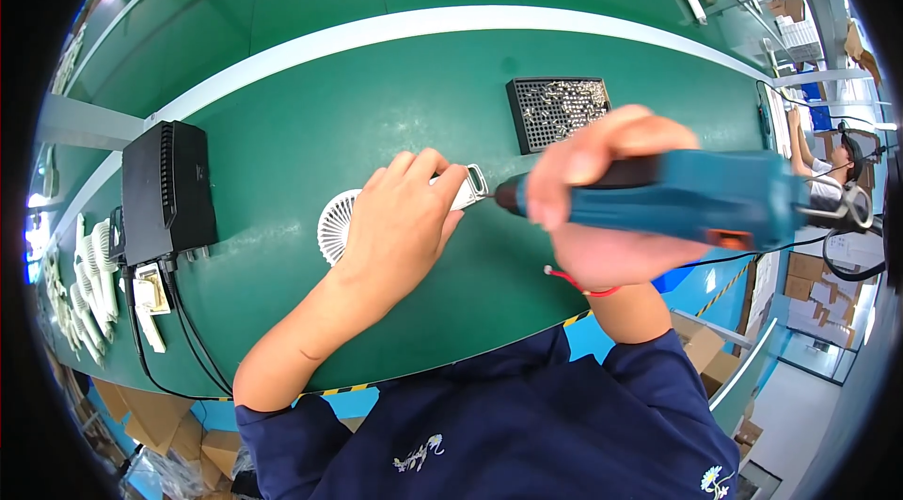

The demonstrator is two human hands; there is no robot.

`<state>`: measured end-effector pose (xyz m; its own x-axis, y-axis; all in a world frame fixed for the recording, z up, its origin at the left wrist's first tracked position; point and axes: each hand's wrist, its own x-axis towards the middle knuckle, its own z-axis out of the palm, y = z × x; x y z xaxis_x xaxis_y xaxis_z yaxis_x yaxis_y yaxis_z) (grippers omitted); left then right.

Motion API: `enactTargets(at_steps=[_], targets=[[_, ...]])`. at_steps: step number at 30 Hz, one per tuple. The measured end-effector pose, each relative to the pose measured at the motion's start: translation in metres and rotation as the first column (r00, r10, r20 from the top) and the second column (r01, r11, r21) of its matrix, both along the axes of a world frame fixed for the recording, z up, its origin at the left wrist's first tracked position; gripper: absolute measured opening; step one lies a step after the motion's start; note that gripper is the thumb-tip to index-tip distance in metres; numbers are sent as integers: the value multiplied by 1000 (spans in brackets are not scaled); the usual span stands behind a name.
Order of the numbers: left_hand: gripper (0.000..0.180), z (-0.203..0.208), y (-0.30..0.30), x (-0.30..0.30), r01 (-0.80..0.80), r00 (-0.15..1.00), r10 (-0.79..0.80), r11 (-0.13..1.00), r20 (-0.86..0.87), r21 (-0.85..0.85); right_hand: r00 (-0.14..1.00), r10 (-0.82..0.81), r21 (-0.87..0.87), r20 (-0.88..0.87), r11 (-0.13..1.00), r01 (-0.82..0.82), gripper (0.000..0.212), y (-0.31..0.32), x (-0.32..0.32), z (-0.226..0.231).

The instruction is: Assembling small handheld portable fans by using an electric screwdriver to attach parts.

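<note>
1. Green table (442,298) under everything looks smooth. On it lies the white tool (336,229), with its round, slotted head partly under the left hand (400,208) and its handle end poking out to the right. A smooth top could let it slide or spin if it gets pushed hard.

2. Left fingers are bent over the handle of the white tool and seem to hold it down. If that grip got loose, the tool might twist away.

3. Right fingers are wrapped tight around the blue driver (701,194), just right of the white tool. That hand (611,208) is blurry, so I can't tell how each finger sits.

4. Pointy front of the driver is right by the handle end of the white tool. I can't tell if they touch. If it came in crooked, it could slip off and scratch the white part.

5. Left fingertips are near that pointy front too, on the white tool. A slip to the left could poke them, and that would hurt.

6. Black tray (515,114), full of tiny shiny bits (569,100), sits above and to the right of the white tool. The right hand is close to it. A careless bump from the arm or driver could knock the tray and spill bits everywhere.

7. Pushing too hard could crack the white tool, if it is thin plastic.
</note>
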<state>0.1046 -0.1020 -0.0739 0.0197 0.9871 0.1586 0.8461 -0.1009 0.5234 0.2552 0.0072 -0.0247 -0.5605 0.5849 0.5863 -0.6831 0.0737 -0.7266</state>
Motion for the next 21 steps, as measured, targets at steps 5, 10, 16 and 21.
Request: enactTargets(at_steps=[5, 10, 16, 21], targets=[[39, 5, 0, -2, -1, 1000, 3, 998, 21, -61, 960, -186, -32, -210, 983, 183, 58, 29, 31, 19], [44, 9, 2, -9, 52, 998, -47, 993, 52, -110, 945, -293, -335, -148, 914, 231, 59, 59, 72, -23], [46, 30, 5, -4, 143, 982, -138, 989, 133, -29, 940, -96, -637, 326, 713, 294, 61, 30, 89, -30], [45, 42, 4, 13, 142, 984, -146, 989, 106, 42, 677, 192, -528, 711, 781, 333, 29, -17, 70, -36]])
